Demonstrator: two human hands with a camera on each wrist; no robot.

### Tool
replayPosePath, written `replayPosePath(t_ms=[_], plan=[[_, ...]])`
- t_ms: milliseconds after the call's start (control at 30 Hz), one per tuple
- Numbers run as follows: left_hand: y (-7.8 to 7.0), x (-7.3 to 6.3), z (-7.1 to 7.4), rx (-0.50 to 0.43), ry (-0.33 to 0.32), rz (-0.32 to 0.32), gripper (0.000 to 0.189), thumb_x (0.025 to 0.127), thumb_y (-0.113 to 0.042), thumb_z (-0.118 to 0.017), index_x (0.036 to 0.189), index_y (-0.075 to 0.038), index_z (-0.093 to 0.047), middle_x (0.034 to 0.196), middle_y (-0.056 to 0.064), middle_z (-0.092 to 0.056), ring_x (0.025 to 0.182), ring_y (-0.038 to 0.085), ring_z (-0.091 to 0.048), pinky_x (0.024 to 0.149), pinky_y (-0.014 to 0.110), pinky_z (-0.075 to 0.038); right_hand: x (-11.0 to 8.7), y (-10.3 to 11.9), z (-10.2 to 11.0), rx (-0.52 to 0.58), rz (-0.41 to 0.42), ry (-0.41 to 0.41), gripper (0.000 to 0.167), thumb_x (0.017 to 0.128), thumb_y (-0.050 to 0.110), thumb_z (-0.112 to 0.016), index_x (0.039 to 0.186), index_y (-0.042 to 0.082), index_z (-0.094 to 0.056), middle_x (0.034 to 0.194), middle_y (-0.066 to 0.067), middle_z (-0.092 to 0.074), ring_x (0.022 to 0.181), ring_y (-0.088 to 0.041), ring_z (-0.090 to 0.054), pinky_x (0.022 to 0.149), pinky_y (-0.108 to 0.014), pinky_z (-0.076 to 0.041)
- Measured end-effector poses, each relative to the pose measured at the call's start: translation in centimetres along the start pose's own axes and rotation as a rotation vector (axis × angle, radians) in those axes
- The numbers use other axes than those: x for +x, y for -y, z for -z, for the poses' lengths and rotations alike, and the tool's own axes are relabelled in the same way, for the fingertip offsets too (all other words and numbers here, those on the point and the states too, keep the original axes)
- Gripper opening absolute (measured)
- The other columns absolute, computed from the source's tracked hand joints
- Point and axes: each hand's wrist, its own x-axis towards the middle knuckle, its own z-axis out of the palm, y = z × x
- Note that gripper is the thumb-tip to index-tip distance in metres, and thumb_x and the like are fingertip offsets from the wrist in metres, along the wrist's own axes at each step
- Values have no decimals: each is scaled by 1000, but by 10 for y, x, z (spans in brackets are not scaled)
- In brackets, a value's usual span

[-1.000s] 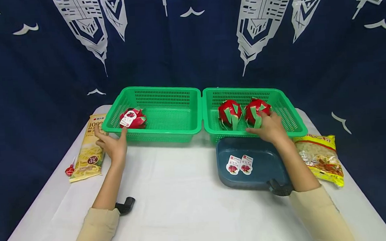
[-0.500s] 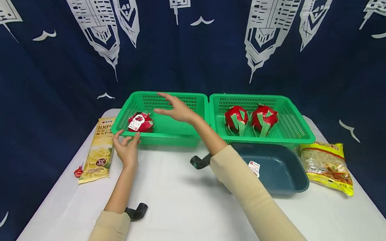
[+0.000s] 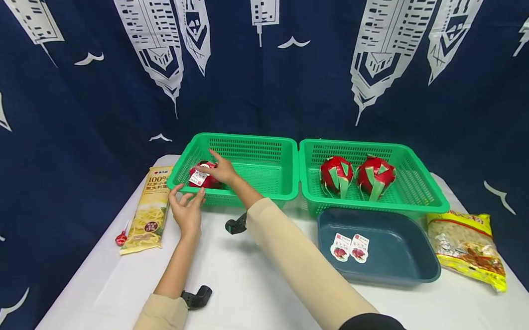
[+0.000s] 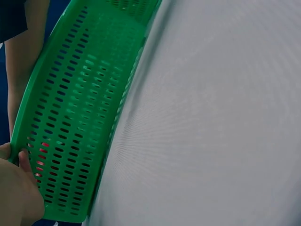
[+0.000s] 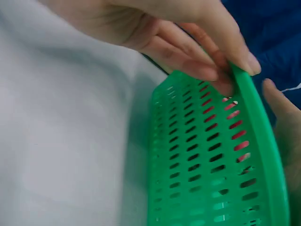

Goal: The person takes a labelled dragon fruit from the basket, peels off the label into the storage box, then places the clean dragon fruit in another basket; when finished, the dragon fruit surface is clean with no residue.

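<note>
In the head view my left hand (image 3: pixel 188 214) holds the front rim of the left green basket (image 3: pixel 258 178) near its left corner. The right wrist view has its thumb and fingers on either side of the rim. My right hand (image 3: pixel 222 171) reaches over that basket, thumb and forefinger spread, at a red dragon fruit (image 3: pixel 212 181) with a white fruit-shaped label (image 3: pixel 199 177) on it. The hand partly covers the fruit, and I cannot tell whether it touches. Two red and green dragon fruits (image 3: pixel 337 175) (image 3: pixel 375 175) sit in the right green basket (image 3: pixel 418 189).
A dark blue tray (image 3: pixel 400 265) with two fruit labels (image 3: pixel 340 247) (image 3: pixel 359 248) stands before the right basket. A yellow noodle bag (image 3: pixel 466 246) lies at right. A pasta pack (image 3: pixel 149 211) and a red lollipop (image 3: pixel 121 238) lie at left.
My right hand has left the fruit in the right basket, crossed leftward, and come down at the labelled dragon fruit. The left hand stays at the left basket's rim. The head view has shifted.
</note>
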Motion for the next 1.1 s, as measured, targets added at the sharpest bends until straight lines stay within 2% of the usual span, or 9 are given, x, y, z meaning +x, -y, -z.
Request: replayPosePath(t_ms=[200,367,533,600,733,800,933,1033,1100], plan=[[9,-5,-3,18,30,-18,64,80,-18,-73,131,-7,-36,82,5,-53,72,12,-63,70,25,-52,-3,-13,4,59,-78,161,72,86,33,-64,146,19,-28,138,-10,-41,123,-23,-42,97,-33,-38],[14,-8,-6,18,40,-7,65,79,-18,-73,131,-6,-35,83,7,-53,71,12,-63,72,30,-53,-6,-23,7,115,-98,176,73,85,30,-67,146,19,-28,135,-11,-43,119,-23,-44,94,-33,-40],[16,-10,-7,29,41,-16,65,80,-17,-73,131,-5,-35,83,8,-53,70,13,-64,75,40,-52,-8,-27,8,109,-111,90,64,80,30,-73,136,18,-45,128,-11,-48,106,-22,-50,84,-31,-44],[17,-10,-6,30,41,-21,65,80,-16,-73,131,-5,-35,82,7,-53,71,14,-64,75,40,-52,-8,-27,9,116,-127,22,60,77,31,-76,130,17,-52,124,-11,-51,101,-21,-51,81,-30,-46],[17,-8,-5,42,38,-17,65,80,-16,-73,132,-5,-35,81,6,-54,72,13,-64,73,33,-53,-9,-23,16,214,-141,-125,57,72,28,-80,123,16,-57,118,-11,-55,99,-20,-55,80,-30,-48],[17,-6,-4,40,32,-16,64,80,-14,-73,131,-4,-36,82,8,-54,72,12,-64,72,30,-52,-11,-16,23,239,-108,-181,56,72,28,-80,122,17,-57,116,-10,-56,101,-19,-54,82,-29,-48],[13,-1,-2,54,16,-27,63,80,-14,-73,130,-5,-37,84,12,-54,71,11,-64,74,34,-52,-21,11,48,267,26,-234,55,72,26,-80,122,20,-57,113,-7,-55,102,-18,-52,79,-28,-49],[7,2,0,63,20,-29,61,80,-16,-73,129,-8,-37,84,10,-53,72,11,-63,78,37,-51,-42,34,73,308,166,-234,55,73,24,-80,123,22,-57,115,-3,-53,100,-20,-51,75,-29,-51],[4,5,2,56,25,-24,61,80,-16,-72,129,-8,-36,84,9,-52,73,11,-63,79,38,-50,-66,48,90,322,264,-219,56,74,21,-79,124,23,-56,122,2,-50,98,-22,-53,73,-31,-53]])
